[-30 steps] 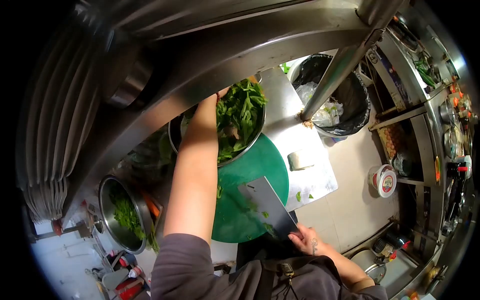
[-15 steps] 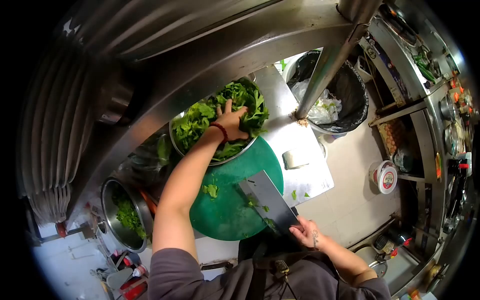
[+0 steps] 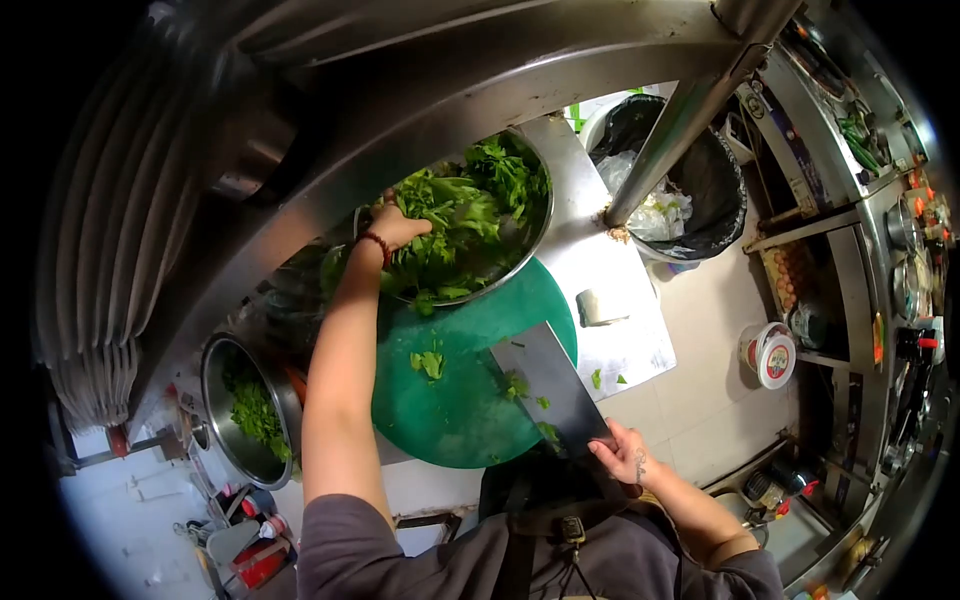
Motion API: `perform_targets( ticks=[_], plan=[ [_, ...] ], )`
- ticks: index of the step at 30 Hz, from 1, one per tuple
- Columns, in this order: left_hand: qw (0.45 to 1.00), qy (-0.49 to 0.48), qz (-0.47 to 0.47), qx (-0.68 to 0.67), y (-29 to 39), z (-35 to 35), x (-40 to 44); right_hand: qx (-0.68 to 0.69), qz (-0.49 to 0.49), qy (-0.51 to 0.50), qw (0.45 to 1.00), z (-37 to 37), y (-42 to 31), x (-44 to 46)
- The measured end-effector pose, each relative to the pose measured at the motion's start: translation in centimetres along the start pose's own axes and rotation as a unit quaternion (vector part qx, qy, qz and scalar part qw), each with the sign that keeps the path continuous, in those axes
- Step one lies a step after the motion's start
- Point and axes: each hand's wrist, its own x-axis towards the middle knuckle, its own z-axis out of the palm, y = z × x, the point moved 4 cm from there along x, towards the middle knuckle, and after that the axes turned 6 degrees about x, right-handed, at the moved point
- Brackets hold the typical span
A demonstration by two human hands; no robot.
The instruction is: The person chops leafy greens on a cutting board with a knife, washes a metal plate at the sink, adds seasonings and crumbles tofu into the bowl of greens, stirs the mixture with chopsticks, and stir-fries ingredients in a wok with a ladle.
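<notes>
My left hand is at the left side of a large metal bowl, its fingers closed round some leafy greens and partly hidden by them. The greens look like celery leaves. In my right hand is the handle of a wide cleaver, its blade over the right part of a round green cutting board. Leaf bits stick to the blade, and a small leaf piece lies on the board.
A second metal bowl with chopped greens stands at left. On the steel table, right of the board, lies a pale block. A bin with a black liner, a steel post and a white tub are farther right. A metal shelf edge crosses overhead.
My left hand has moved left inside the bowl, from spread over the greens to closed round some at its left side. The greens have shifted. My right hand still holds the cleaver.
</notes>
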Motion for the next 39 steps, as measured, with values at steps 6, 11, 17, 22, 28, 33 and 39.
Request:
perform_targets(
  ticks=[6, 11, 17, 22, 28, 33, 39],
  plan=[
    [0.982, -0.120, -0.096, 0.111, 1.5, 0.1, -0.5, 0.045, 0.033, 0.005, 0.998, 0.5, 1.7, -0.5],
    [0.994, -0.012, 0.109, -0.026, 4.0, -5.6, -6.1, -0.096, -0.079, 0.045, 0.991, 0.8, -0.6, -0.8],
    [0.926, 0.259, 0.266, -0.069, 1.0, -7.9, -19.6, -0.171, -0.063, 0.035, 0.983, 1.8, -3.6, -1.3],
    [0.956, 0.207, 0.189, -0.088, -5.0, -1.2, -26.9, -0.166, -0.051, 0.095, 0.980, 3.3, -5.1, -3.1],
    [0.987, 0.002, 0.110, 0.118, -4.9, -1.1, -28.5, -0.297, -0.070, 0.090, 0.948, 6.4, -13.5, -3.1],
    [0.984, -0.028, 0.172, -0.024, -7.2, -4.7, -29.3, -0.411, -0.137, 0.066, 0.899, 10.1, -18.5, -1.1],
    [0.942, 0.120, 0.300, -0.086, -11.2, -1.0, -31.3, -0.452, -0.068, 0.039, 0.889, 14.9, -13.4, 4.5]
  ],
)
